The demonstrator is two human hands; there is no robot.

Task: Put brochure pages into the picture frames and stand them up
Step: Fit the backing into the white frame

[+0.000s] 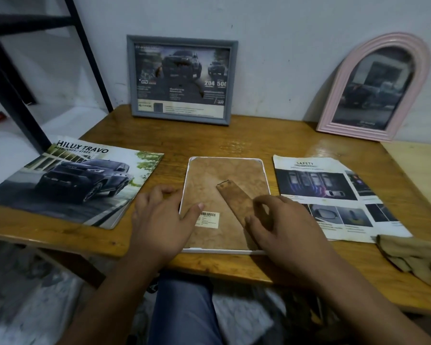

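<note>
Third frame in hand: white frame [225, 205] lying face-down at centre of desk [209, 143], brown backing up, barcode sticker near its lower left, easel leg [237, 205] lying flat diagonally across the back.

Left hand [159, 220]: fingers fairly straight, resting on frame's left edge, thumb on the backing by the sticker; pressing, not gripping. Right hand [281, 227]: fingers loosely curled over lower end of easel leg; grip state unclear — can't tell if pinching the leg or just hovering/touching.

Already done, by the look of it: grey frame [182, 79] w/ truck page standing upright at desk's back, against wall; pink arched frame [373, 87] w/ dark page leaning at back right.

Loose material: Hilux brochure [70, 185] flat at left, partly over desk edge; torn-out safety page [334, 197] flat just right of white frame. Brown cloth [408, 255] at near right edge.

Step, as judged: working on the back of the white frame. Can't tell whether a page is inside. If none, likely opening the backing to take the safety page; if loaded, folding out the leg to stand it.

Next move calls for: steady hold w/ left hand, lifting leg or backing w/ right w/o bending the board; then flipping frame upright beside the other two.
</note>
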